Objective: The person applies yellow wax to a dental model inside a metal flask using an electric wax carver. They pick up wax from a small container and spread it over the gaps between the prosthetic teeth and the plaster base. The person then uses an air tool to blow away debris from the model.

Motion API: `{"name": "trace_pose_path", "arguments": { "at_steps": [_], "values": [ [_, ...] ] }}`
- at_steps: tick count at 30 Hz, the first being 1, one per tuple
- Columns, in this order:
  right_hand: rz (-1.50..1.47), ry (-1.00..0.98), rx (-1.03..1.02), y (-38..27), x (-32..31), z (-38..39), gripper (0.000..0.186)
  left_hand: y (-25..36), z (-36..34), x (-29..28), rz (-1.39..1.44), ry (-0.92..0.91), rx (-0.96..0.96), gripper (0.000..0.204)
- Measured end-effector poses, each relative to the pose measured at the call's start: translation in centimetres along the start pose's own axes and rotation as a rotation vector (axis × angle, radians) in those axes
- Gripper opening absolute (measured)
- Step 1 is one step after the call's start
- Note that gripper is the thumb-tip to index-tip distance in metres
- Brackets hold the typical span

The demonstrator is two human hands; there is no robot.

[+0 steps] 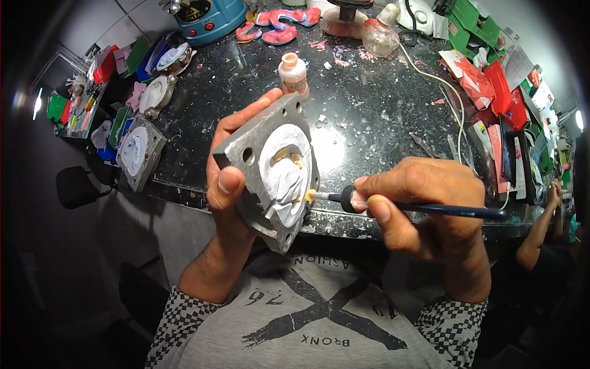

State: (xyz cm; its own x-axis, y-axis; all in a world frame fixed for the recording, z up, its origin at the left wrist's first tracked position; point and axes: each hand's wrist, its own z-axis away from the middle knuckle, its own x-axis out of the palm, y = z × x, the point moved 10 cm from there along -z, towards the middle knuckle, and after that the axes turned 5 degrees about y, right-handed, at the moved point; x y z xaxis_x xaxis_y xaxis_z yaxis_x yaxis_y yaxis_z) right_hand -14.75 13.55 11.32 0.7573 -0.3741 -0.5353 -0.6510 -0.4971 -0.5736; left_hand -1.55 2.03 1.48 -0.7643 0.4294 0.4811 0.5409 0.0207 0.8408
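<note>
My left hand (226, 194) grips a grey metal flask (241, 161), tilted up, with thumb and fingers on its edges. Inside it is white plaster (284, 194) with an arched recess and yellowish patches. My right hand (433, 203) pinches a dark-handled brush (467, 212) and a black-and-pinkish cap-like piece (349, 199). The brush's yellowish tip is at the lower right edge of the plaster; whether it touches is unclear. Just behind the flask, an open pale-pink bottle (293, 74) stands upright on the black worktop (350, 111).
Plaster-filled flasks (138, 154) lie left. Coloured trays (495, 86) and a white cable (455, 92) lie right. A blue machine (206, 21), pink-red wax pieces (279, 31) and a glass burner (379, 40) sit behind. Another person's arm (538, 237) shows far right.
</note>
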Motion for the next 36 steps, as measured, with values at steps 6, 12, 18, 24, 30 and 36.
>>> {"name": "trace_pose_path", "arguments": {
  "at_steps": [6,12,18,24,30,36],
  "values": [
    [0.050,-0.032,-0.100,-0.7,0.4,-0.2,0.011,0.9,0.2,0.2,-0.053,0.007,0.116,0.105],
    [0.007,-0.012,-0.063,-0.5,0.5,0.3,0.012,0.7,0.2,0.0,-0.039,-0.001,0.123,0.104],
    [-0.048,0.004,-0.077,-0.6,0.4,0.6,0.014,0.8,0.2,0.5,-0.202,-0.035,0.157,0.110],
    [-0.048,0.000,-0.088,-0.8,0.5,0.8,0.016,0.7,0.3,0.5,-0.002,-0.035,0.128,0.102],
    [-0.088,-0.006,-0.073,-0.1,0.5,0.9,0.017,0.7,0.3,0.1,-0.023,-0.035,0.144,0.102],
    [-0.068,-0.039,-0.065,-0.4,0.5,1.0,0.018,0.7,0.4,0.5,-0.047,-0.038,0.152,0.103]
  ]
}}
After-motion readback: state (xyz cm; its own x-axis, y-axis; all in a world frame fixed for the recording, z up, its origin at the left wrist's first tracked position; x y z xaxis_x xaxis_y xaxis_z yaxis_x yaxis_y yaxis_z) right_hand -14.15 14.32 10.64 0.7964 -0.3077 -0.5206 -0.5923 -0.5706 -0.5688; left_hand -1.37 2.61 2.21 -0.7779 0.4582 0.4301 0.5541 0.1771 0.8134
